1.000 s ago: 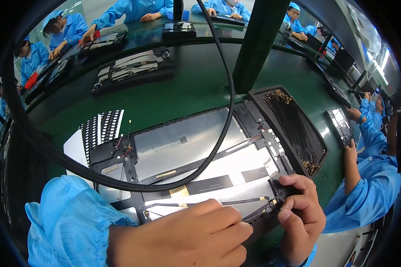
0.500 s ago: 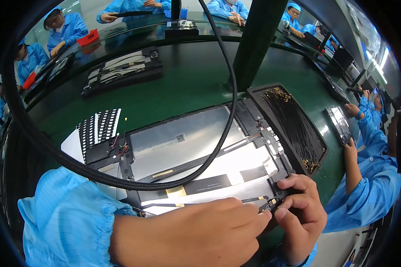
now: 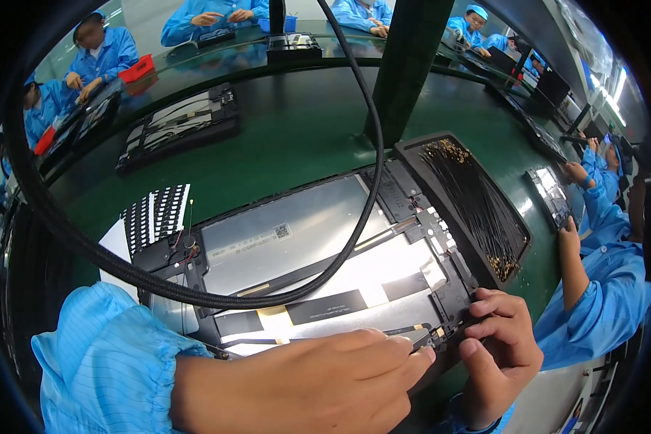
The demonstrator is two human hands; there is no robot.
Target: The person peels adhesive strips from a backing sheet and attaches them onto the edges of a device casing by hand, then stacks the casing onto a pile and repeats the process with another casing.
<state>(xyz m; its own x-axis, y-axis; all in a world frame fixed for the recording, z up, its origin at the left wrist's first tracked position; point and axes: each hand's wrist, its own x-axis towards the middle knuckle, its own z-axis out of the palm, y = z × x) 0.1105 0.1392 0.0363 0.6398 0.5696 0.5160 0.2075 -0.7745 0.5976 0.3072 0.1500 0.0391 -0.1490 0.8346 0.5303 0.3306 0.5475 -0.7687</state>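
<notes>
An opened flat device (image 3: 296,231), like a tablet with silver plates and black parts, lies tilted in front of me. My left hand (image 3: 304,380) reaches across its near edge. Its fingers are closed on metal tweezers (image 3: 418,335), whose tips are at the near right corner. My right hand (image 3: 503,354) is beside that corner, fingers bent and thumb close to the middle finger. Anything pinched there is too small to make out. One thin wire (image 3: 191,215) with a gold tip stands up at the device's left end.
A black tray (image 3: 515,217) of thin black cables with gold ends adjoins the device's right side. A thick black cable (image 3: 375,145) loops across the view. White sheets with black pieces (image 3: 159,213) lie left. Another opened device (image 3: 181,119) sits behind. A green post (image 3: 401,87) rises beyond. Co-workers sit around.
My right hand has drawn slightly right, away from the corner. My left hand keeps the tweezers at nearly the same spot. The wire at the left end now stands more upright.
</notes>
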